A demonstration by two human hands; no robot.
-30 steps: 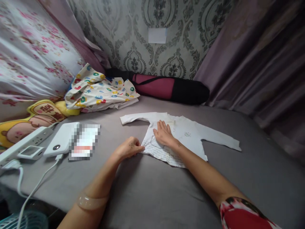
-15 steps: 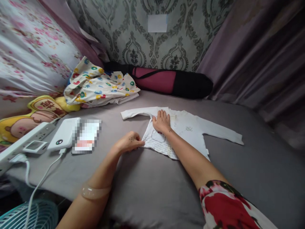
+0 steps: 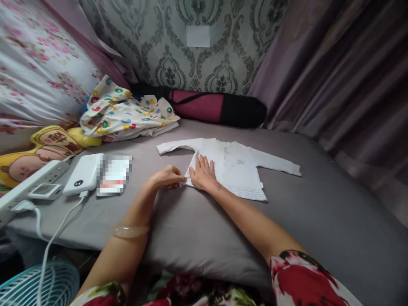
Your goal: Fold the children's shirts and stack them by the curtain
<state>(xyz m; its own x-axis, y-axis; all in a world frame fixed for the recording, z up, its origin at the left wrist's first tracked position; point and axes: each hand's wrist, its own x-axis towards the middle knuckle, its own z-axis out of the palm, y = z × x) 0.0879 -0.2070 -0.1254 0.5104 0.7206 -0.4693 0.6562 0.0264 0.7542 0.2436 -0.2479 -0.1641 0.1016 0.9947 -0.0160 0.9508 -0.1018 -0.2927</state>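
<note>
The shirt (image 3: pixel 236 168) lies flat on the grey bed (image 3: pixel 318 221), front up. Both sleeves are stretched out sideways and its striped hem is the edge nearest me.

My left hand (image 3: pixel 167 177) sits at the shirt's lower corner on that side. The fingers are curled and pressed together, the grip pinching the cloth's edge (the fingertips are partly tucked under, so I cannot tell how much fabric is caught). A clear bracelet (image 3: pixel 130 230) rings that wrist.

My right hand (image 3: pixel 202 174) lies palm down on the shirt, just beside the left hand. Its fingers are loosely spread and flat against the fabric, the grip closed on nothing.

Well apart from the shirt, out past my left hand, a white power bank (image 3: pixel 83 174) rests on the bed with a cable trailing from it. A power strip (image 3: pixel 32 180) lies farther out the same way.

Beyond the shirt's sleeve on that side is a heap of printed cloth (image 3: pixel 127 114). Behind the shirt, against the patterned wall, lies a pink and black roll bag (image 3: pixel 219 108).
</note>
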